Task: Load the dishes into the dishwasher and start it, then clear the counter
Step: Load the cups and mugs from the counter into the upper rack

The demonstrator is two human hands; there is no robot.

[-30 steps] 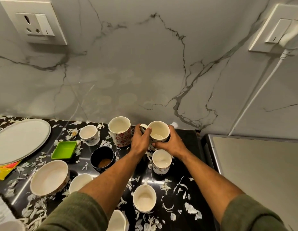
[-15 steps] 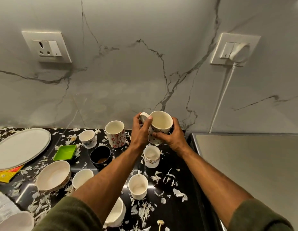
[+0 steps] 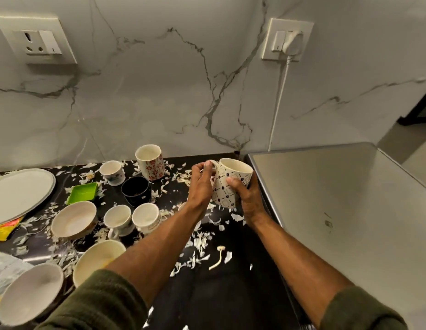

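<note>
I hold the patterned mug (image 3: 227, 184) in both hands, lifted clear of the counter (image 3: 231, 270) near its back right corner, mouth tilted a little toward the wall. My right hand (image 3: 248, 198) wraps around the mug's lower body from the right, thumb across the printed side. My left hand (image 3: 201, 184) curls in from the left at the handle — fingertips up by the rim.

Just right of the mug runs the steel top of the appliance (image 3: 338, 210), its edge meeting the counter's right edge. Along the back edge stands the red-flowered mug (image 3: 151, 163), upright, with a small white cup (image 3: 112, 172) beside it on its left. In front of them sits the black bowl (image 3: 136, 190), and left of that the green square dish (image 3: 83, 193). Nearer the middle, two white cups (image 3: 132, 219) stand side by side, touching or nearly so. A cream bowl (image 3: 73, 220) sits left of them, and the big oval plate (image 3: 19, 194) runs off the left edge. Toward the front left corner lie two more bowls (image 3: 64, 277) — one tilted. White peelings (image 3: 197, 244) are scattered all over the dark surface.
</note>
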